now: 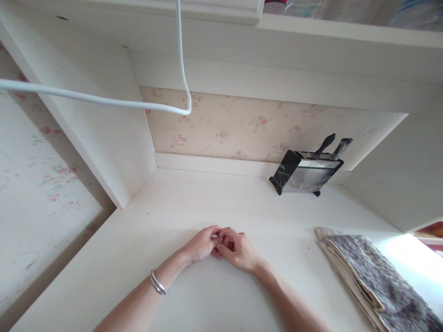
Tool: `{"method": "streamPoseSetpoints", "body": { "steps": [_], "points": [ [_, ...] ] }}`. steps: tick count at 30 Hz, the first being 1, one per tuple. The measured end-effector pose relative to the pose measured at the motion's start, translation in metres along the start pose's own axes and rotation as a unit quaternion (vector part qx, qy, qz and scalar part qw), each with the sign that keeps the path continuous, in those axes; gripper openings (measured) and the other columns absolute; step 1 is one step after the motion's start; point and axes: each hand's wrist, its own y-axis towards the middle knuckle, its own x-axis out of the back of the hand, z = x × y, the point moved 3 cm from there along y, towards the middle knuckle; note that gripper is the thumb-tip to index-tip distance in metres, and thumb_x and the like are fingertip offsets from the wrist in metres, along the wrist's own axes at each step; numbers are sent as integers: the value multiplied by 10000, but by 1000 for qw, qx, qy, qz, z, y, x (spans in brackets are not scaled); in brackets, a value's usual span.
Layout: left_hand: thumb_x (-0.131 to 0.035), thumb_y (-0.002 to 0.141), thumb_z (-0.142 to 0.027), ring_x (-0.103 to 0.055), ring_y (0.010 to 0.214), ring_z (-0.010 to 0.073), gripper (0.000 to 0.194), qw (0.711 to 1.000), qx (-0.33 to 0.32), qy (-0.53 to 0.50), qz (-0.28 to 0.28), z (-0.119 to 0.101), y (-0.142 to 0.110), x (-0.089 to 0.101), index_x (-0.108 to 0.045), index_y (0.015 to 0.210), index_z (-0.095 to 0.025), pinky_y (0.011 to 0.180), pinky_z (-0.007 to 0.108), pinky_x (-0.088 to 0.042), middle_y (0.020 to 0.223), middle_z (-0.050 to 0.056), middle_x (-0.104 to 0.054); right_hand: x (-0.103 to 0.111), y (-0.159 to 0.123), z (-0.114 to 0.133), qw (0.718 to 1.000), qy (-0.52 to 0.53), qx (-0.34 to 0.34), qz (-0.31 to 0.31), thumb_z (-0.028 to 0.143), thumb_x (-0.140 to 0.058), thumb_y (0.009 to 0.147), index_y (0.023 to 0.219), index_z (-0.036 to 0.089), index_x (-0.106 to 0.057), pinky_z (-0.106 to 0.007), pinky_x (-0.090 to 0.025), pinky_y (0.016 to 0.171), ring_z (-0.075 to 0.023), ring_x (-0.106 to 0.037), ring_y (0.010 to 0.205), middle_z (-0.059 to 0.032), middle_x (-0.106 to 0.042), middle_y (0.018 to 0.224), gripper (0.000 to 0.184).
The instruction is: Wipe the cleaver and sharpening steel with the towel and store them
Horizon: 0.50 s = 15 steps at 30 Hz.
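Observation:
My left hand (204, 245) and my right hand (241, 251) meet low over the white worktop (138, 258), near the middle of the view. Their fingers are curled and touch each other, partly overlapping. No object shows between them, though the insides of the fingers are partly hidden. Around my left wrist is a silver bangle (158, 282).
A black knife block (304, 173) with clear panels and dark-handled tools stands against the back wall. Folded grey-and-beige cloth (377, 276) lies at right. A white cable (104, 100) hangs across the upper left, below the cabinet (221, 34). White side panels flank the worktop.

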Motion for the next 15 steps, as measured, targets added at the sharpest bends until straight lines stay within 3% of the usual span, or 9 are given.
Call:
{"method": "streamPoseSetpoints", "body": {
  "steps": [7, 15],
  "points": [
    [-536, 794, -294, -557, 584, 133, 190, 1000, -7, 9, 7, 6, 1, 1, -572, 925, -161, 558, 299, -494, 803, 32, -594, -2, 0, -3, 999, 21, 21, 34, 185, -506, 809, 1050, 204, -543, -169, -399, 516, -81, -550, 551, 39, -613, 656, 245],
    [-539, 789, -276, -565, 634, 141, 167, 1000, -8, 10, 5, 4, 0, 1, -570, 907, -162, 562, 294, -502, 819, 33, -596, -3, 0, -6, 999, 25, 10, 29, 210, -523, 816, 1001, 195, -526, -175, -389, 506, -85, -546, 549, 36, -604, 644, 186]
  ]
}}
